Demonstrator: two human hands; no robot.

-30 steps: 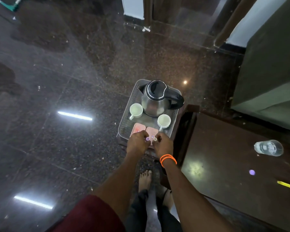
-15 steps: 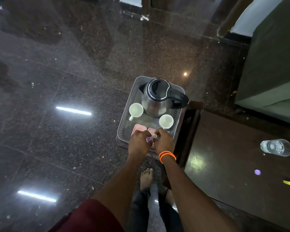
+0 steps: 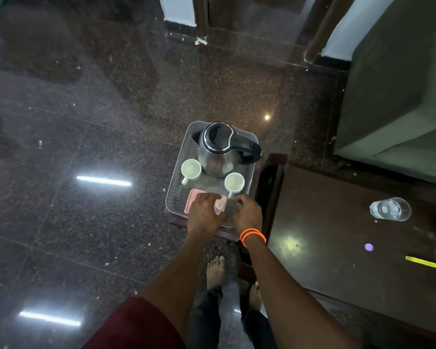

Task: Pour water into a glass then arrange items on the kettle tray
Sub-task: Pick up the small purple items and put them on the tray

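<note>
Since the earlier frame the hands have drawn slightly apart and the red-pink sachets beneath them now look blurred. The left hand (image 3: 204,214) curls over a pink sachet (image 3: 192,199) at the tray's (image 3: 176,195) 6 o'clock edge, a small pale item (image 3: 219,206) just right of its fingers — grip unclear. The right hand (image 3: 247,213) is loosely curled; I cannot tell what it holds. Two white cups (image 3: 191,169) flank the kettle (image 3: 218,152) at 12. No legible writing. The water glass (image 3: 390,209) stands well apart at 3 o'clock on a dark table (image 3: 337,235) — speckled granite floor (image 3: 86,122) lies around.

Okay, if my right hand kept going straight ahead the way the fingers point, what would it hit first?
Most likely the nearer white cup: your right hand points up the tray and the cup's handle sits just past the fingertips. The kettle lies beyond. Depth is hard to judge.
</note>
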